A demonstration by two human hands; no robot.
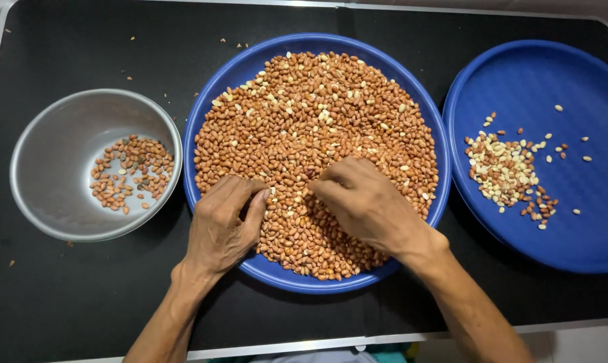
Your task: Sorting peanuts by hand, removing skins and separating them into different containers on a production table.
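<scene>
Hands, left hand and right hand, curled with fingertips pinching among peanuts (red-skinned) in blue tray

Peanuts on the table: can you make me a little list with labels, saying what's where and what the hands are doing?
middle: big blue tray heaped with red-brown peanuts, some pale skinless ones mixed in
left: grey metal bowl with a small batch of dark peanuts
right: second blue tray with a small pile of mostly pale peanuts
left hand: fingers curled, resting on the heap's near edge
right hand: fingertips pinched down into the heap
surface: black table with scattered bits of skin
</scene>
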